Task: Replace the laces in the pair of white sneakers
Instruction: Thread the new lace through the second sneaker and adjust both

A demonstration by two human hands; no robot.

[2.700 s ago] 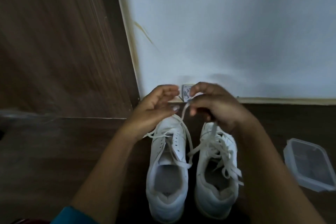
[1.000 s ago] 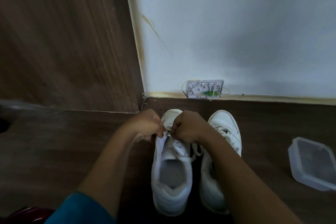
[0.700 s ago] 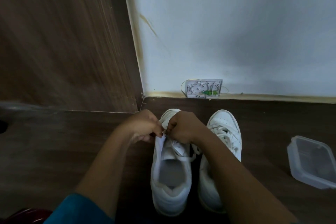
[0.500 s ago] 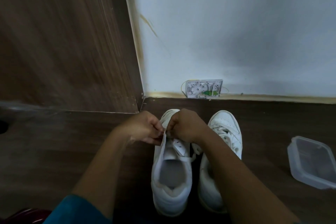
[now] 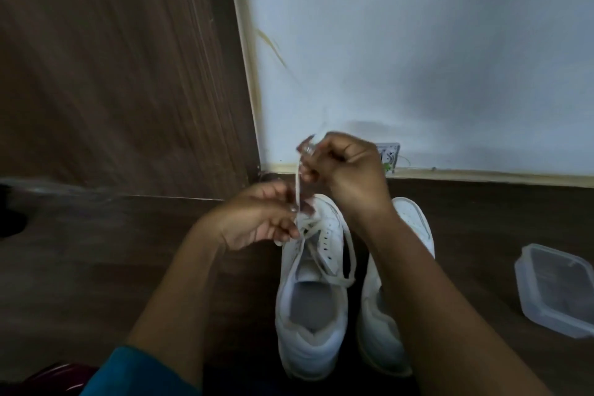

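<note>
Two white sneakers stand side by side on the dark wooden floor, toes toward the wall. The left sneaker (image 5: 313, 296) has a white lace (image 5: 299, 190) running up from its front eyelets. My right hand (image 5: 350, 170) pinches that lace above the toe and holds it taut. Just left of the eyelets, my left hand (image 5: 257, 219) has its fingers curled at the lace's lower part. Another stretch of lace loops loosely across the sneaker's right side. The right sneaker (image 5: 414, 228) is partly hidden under my right forearm.
A clear plastic container (image 5: 556, 292) lies on the floor at the right. A white wall (image 5: 418, 58) rises just beyond the shoes, with a small white wall plate (image 5: 390, 154) at its base. A wooden panel (image 5: 112, 74) stands at the left.
My right hand has risen from the left sneaker's eyelets toward the wall, drawing the lace up taut. My left hand has stayed low beside the eyelets.
</note>
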